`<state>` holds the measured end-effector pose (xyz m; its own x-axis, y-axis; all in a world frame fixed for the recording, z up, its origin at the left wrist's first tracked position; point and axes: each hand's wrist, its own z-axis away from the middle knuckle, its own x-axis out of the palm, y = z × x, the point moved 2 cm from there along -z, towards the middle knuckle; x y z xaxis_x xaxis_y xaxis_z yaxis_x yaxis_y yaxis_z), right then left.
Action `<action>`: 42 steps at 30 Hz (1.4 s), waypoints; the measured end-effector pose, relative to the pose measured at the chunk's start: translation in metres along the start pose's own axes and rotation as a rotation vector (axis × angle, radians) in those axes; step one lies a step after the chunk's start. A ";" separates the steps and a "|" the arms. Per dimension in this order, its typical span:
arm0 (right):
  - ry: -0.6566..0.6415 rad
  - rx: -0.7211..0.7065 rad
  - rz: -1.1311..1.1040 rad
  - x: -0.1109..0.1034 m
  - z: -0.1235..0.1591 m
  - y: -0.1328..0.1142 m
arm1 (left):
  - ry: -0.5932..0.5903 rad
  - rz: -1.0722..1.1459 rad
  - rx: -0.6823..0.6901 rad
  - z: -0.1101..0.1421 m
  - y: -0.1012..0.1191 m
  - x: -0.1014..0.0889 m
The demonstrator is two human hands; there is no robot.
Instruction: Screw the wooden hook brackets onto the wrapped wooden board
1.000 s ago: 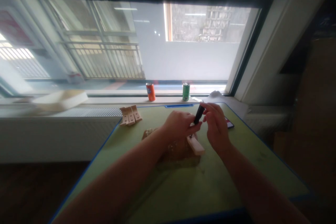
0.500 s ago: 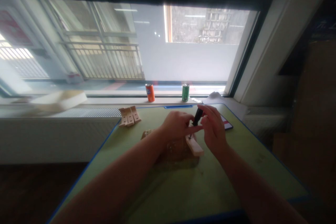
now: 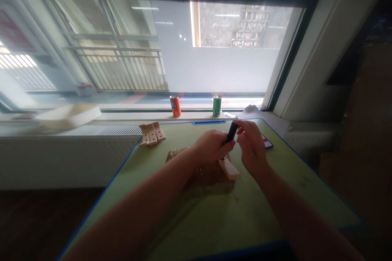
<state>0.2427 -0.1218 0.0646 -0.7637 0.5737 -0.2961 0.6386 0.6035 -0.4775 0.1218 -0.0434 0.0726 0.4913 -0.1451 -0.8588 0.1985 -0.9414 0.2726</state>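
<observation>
My left hand (image 3: 211, 144) is closed around the black handle of a screwdriver (image 3: 232, 131), which leans slightly to the right. The curled fingers of my right hand (image 3: 252, 147) are at the upper end of that handle, a fingertip touching its top. Below my left hand, the metal tip meets a pale wooden piece (image 3: 230, 169); the exact contact is mostly hidden. This piece lies on the right part of a brown, shiny block (image 3: 203, 177), partly covered by my left hand and forearm.
Several pale wooden pieces with holes (image 3: 152, 133) lie at the green table's (image 3: 196, 224) back left corner. A phone (image 3: 267, 141) is beyond my right hand. An orange can (image 3: 175, 107) and a green can (image 3: 217, 106) stand on the windowsill.
My left fingers have closed more fully around the screwdriver handle. My right fingers have loosened and shifted slightly right, toward the handle's top. The wooden piece looks about the same.
</observation>
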 end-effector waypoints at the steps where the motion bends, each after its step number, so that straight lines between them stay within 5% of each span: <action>1: 0.006 -0.002 0.000 0.000 0.000 0.000 | 0.004 -0.018 0.011 0.000 -0.001 -0.001; 9: 0.073 -0.024 -0.030 0.005 0.003 0.005 | 0.225 -0.150 0.042 0.002 -0.004 -0.002; 18: 0.068 0.032 -0.010 -0.003 0.000 0.001 | -0.048 0.072 -0.006 -0.002 0.004 0.001; 22: 0.086 0.037 -0.036 0.000 0.002 0.005 | -0.001 0.061 0.013 0.000 0.004 0.000; 28: 0.089 0.018 -0.032 0.003 0.003 0.007 | 0.233 -0.035 -0.014 0.001 -0.002 -0.003; 36: 0.123 0.019 -0.029 0.001 0.002 0.008 | 0.026 0.078 0.028 -0.002 0.003 -0.001; 42: 0.129 0.014 0.000 0.001 0.003 0.011 | 0.123 0.043 0.010 0.001 0.001 -0.001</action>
<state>0.2489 -0.1165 0.0565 -0.7447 0.6404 -0.1880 0.6364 0.5964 -0.4892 0.1208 -0.0449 0.0731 0.5997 -0.1475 -0.7865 0.1670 -0.9382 0.3032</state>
